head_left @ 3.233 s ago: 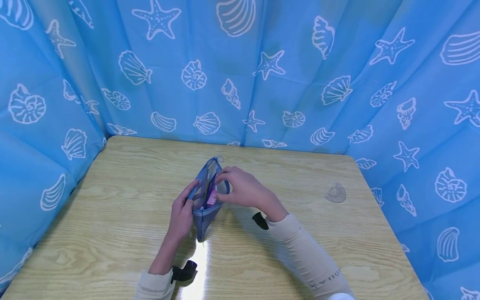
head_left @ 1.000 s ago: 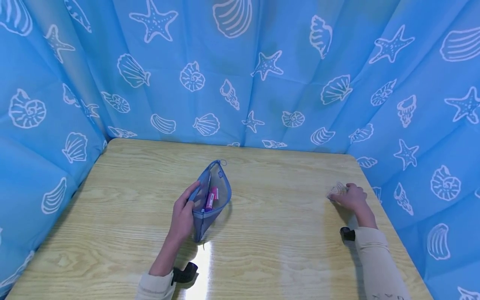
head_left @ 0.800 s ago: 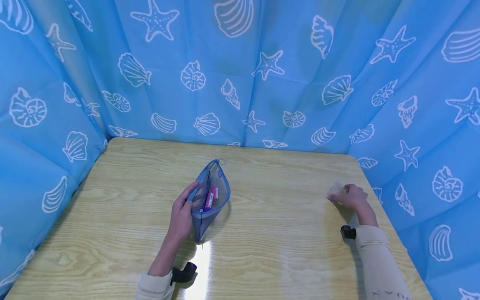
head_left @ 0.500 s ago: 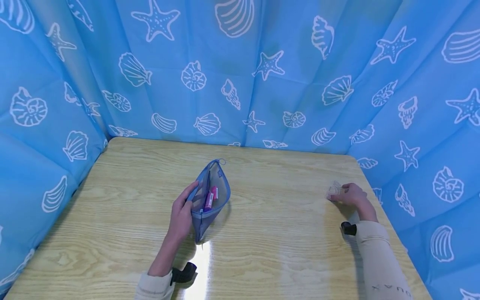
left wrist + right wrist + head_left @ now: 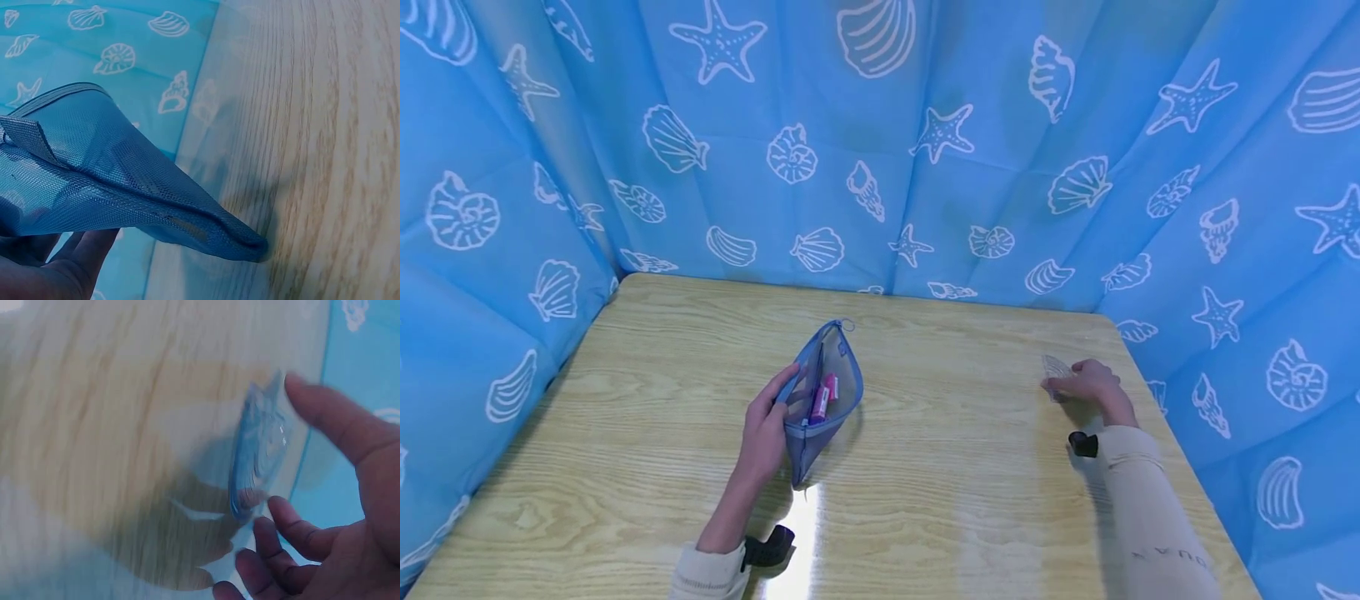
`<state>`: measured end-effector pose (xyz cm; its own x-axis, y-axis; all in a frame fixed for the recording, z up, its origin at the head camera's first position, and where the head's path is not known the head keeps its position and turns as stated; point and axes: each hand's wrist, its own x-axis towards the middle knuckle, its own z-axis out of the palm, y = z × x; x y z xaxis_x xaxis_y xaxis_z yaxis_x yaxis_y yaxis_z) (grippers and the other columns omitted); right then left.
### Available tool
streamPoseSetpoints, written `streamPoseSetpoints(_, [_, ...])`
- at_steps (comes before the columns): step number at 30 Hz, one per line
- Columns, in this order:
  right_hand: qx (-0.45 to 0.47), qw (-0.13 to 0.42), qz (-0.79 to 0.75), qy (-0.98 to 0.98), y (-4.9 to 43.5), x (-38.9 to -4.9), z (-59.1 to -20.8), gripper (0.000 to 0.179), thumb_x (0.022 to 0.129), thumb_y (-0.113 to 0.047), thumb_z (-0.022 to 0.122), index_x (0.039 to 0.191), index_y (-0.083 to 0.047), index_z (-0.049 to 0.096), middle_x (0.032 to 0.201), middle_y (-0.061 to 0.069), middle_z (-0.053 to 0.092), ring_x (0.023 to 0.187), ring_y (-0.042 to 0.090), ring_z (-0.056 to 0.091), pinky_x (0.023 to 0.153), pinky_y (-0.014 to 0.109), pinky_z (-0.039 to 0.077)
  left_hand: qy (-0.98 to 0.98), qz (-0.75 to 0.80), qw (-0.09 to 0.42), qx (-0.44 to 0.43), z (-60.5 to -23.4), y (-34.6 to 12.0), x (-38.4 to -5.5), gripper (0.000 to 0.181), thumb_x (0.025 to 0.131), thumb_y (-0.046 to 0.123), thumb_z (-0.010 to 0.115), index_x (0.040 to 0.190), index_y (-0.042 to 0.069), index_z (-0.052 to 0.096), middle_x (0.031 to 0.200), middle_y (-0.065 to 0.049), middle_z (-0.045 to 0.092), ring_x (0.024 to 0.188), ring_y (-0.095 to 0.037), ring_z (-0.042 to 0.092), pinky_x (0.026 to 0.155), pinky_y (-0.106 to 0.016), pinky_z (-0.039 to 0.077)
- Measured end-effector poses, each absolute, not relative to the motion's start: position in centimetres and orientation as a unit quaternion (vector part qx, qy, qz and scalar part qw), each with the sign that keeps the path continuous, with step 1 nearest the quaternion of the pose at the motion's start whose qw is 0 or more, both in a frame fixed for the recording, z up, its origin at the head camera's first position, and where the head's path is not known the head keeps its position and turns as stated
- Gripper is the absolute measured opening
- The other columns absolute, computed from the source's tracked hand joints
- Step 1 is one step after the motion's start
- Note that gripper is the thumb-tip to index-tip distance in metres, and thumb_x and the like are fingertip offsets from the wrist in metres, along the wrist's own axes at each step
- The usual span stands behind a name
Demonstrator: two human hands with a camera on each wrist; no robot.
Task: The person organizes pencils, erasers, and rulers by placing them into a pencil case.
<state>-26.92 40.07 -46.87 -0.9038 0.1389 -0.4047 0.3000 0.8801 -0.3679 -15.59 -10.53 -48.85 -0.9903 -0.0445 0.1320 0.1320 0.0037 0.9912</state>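
Observation:
My left hand (image 5: 764, 432) grips the left rim of a blue mesh zip pouch (image 5: 809, 450), which stands with its mouth spread on the table. Inside the pouch lie a purple-and-white tube-like item (image 5: 820, 403) and a small pink item (image 5: 831, 384). In the left wrist view the mesh side of the pouch (image 5: 144, 175) hides most of the fingers. Far to the right, my right hand (image 5: 1096, 385) holds a clear protractor (image 5: 1054, 367) by its edges. The right wrist view has the protractor (image 5: 259, 447) standing on edge between thumb and fingers, slightly blurred.
The wood-grain table (image 5: 940, 467) fills the lower part of the head view. A blue curtain (image 5: 880, 150) with white shells and starfish hangs behind it and along both sides. Each wrist carries a black camera (image 5: 769, 546).
My right hand left the pouch, reached to the right and took up the protractor, which lay flat there. It has since shifted slightly left with it. The left hand keeps its grip.

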Motion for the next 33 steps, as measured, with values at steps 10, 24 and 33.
streamPoseSetpoints(10, [0.114,0.171,-0.232,0.951,39.4,-27.9,-47.4,0.074,0.094,-0.034,0.066,0.143,0.016,0.041,0.141,0.04,0.04,0.127,0.059,0.035,0.105,0.065,0.038,-0.702,-0.709,0.06,-0.028,-48.8,-10.6,-15.4,0.062,0.093,-0.007,0.028,0.151,0.002,0.045,0.151,-0.022,0.05,0.129,-0.047,0.056,0.107,-0.06,0.046])
streamPoseSetpoints(24, [0.109,0.147,-0.259,0.948,38.2,-28.4,-47.3,0.07,0.093,-0.022,0.068,0.141,0.021,0.04,0.138,0.041,0.044,0.123,0.051,0.051,0.101,0.058,0.047,-0.7,-0.71,0.068,-0.035,-49.1,-10.7,-15.9,0.062,0.092,-0.008,0.028,0.151,0.001,0.045,0.151,-0.023,0.05,0.127,-0.047,0.057,0.105,-0.058,0.048])
streamPoseSetpoints(33, [0.118,0.139,-0.258,0.949,37.5,-28.1,-46.8,0.065,0.09,-0.019,0.071,0.136,0.018,0.044,0.132,0.038,0.048,0.11,0.044,0.053,0.093,0.054,0.049,-0.693,-0.717,0.066,-0.036,-49.1,-10.7,-15.8,0.061,0.094,-0.007,0.026,0.151,0.0,0.044,0.151,-0.023,0.049,0.129,-0.048,0.056,0.106,-0.058,0.047])
